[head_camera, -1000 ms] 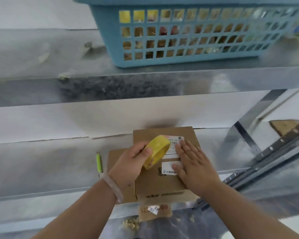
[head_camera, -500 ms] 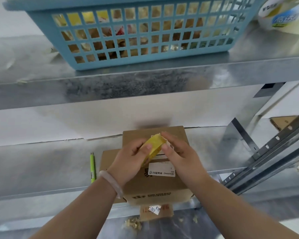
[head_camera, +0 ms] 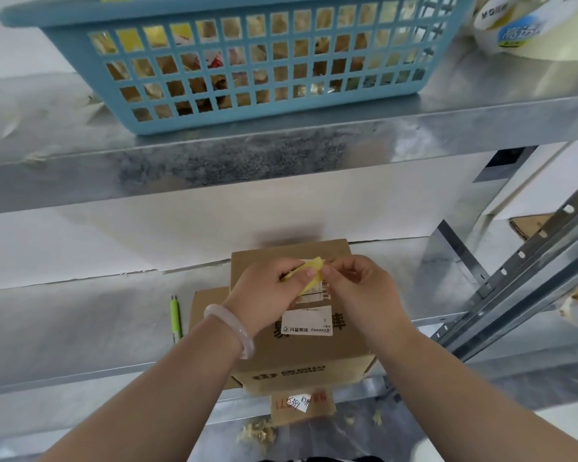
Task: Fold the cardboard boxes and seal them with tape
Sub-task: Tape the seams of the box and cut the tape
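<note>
Currently left grip [head_camera: 264, 295] grasps the tape [head_camera: 311, 267] mid-frame; right grip [head_camera: 361, 290] pinches its end, which could tear if pulled askew.

Upper shelf [head_camera: 281, 161] overhangs box [head_camera: 301, 358]; pen [head_camera: 175, 316] close left, slanted rails [head_camera: 528, 288] right.

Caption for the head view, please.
Left hand holds a yellow tape roll while right hand pinches its edge above a cardboard box.
</note>
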### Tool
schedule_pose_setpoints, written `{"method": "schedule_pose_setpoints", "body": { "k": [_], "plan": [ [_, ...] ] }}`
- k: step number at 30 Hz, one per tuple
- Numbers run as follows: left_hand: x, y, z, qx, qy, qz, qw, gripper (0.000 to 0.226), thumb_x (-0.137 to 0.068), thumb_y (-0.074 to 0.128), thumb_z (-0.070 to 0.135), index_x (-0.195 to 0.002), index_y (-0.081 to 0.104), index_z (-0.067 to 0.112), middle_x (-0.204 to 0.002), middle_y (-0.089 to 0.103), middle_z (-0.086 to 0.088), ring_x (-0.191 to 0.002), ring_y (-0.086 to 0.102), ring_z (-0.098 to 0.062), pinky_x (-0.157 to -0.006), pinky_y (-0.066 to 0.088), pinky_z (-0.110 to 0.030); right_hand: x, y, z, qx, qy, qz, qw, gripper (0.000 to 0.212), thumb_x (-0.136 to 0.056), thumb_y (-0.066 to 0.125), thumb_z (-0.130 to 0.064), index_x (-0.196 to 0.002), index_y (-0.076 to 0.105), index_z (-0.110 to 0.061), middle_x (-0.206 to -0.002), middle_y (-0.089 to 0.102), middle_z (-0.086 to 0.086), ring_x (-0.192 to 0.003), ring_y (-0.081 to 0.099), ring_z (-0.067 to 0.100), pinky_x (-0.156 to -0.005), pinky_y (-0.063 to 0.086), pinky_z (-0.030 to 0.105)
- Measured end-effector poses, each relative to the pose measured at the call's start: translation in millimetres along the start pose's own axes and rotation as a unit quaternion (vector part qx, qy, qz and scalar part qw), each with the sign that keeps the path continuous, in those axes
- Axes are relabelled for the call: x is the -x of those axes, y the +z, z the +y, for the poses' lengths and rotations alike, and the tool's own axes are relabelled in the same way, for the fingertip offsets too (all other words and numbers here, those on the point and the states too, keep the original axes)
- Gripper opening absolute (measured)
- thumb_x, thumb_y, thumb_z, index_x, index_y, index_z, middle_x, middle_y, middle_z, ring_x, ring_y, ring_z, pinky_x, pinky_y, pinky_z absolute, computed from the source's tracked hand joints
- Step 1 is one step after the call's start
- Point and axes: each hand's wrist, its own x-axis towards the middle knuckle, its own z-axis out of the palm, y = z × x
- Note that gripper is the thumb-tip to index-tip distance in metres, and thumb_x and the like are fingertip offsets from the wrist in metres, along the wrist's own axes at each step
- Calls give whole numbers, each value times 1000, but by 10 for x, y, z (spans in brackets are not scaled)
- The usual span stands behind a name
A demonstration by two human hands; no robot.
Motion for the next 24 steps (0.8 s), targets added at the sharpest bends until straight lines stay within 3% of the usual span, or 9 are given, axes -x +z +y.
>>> {"method": "schedule_pose_setpoints", "body": {
  "k": [3, 6, 8, 13, 16, 20, 24],
  "plan": [
    [-74, -10, 39, -31, 1, -11, 999, 27, -93, 46, 53, -77, 63, 40, -56, 61, 14, -53, 55, 6, -59, 39, -21, -47, 22, 113, -157, 65, -16, 985, 8, -91, 67, -16, -90, 64, -9, -98, 73, 5, -92, 69, 22, -83, 59, 36],
    [-107, 36, 33, -37, -3, -9, 999, 32, -90, 48, 58, -87, 69, 34, -62, 66, 11, -58, 61, 4, -60, 43, -20, -79, 32, 241, -255, 81, -37, 963, 9, -94, 61, -12, -95, 57, -4, -112, 71, 7, -101, 67, 23, -92, 56, 40],
    [-106, 79, 18, -48, -11, -8, 999, 42, -87, 46, 64, -89, 69, 29, -68, 69, 6, -62, 65, -1, -63, 50, -26, -75, 48, 297, -299, 79, -50, 950, 11, -95, 59, -12, -97, 55, -2, -110, 69, 13, -100, 66, 24, -98, 52, 40],
    [-96, 8, -125, -15, -1, -26, 1000, 38, -89, 48, 59, -81, 65, 26, -64, 58, 9, -63, 53, -7, -66, 43, -27, -145, 57, 308, -338, 102, -45, 934, 8, -99, 52, -11, -96, 54, -4, -102, 62, 21, -99, 63, 26, -102, 49, 42],
    [-18, -78, -247, -15, 24, -72, 997, 23, -88, 55, 49, -86, 64, 29, -78, 61, -3, -72, 52, -6, -70, 42, -25, -198, 35, 307, -354, 120, -43, 926, 8, -100, 49, -9, -95, 51, -4, -104, 61, 23, -101, 64, 26, -101, 50, 42],
    [3, -87, -258, -5, 19, -4, 1000, 18, -97, 51, 29, -83, 60, 24, -64, 53, 17, -61, 45, 4, -60, 34, -14, -209, 82, 311, -308, 114, -38, 944, 7, -100, 50, -9, -95, 50, -5, -101, 62, 20, -95, 66, 21, -94, 53, 33],
    [-78, -67, -167, 30, 17, 23, 999, 21, -97, 51, 26, -84, 64, 15, -71, 56, 4, -65, 48, -7, -61, 38, -18, -225, 85, 302, -302, 112, -22, 946, 9, -101, 48, -9, -93, 47, -6, -103, 65, 23, -95, 68, 22, -92, 55, 34]
  ]
}}
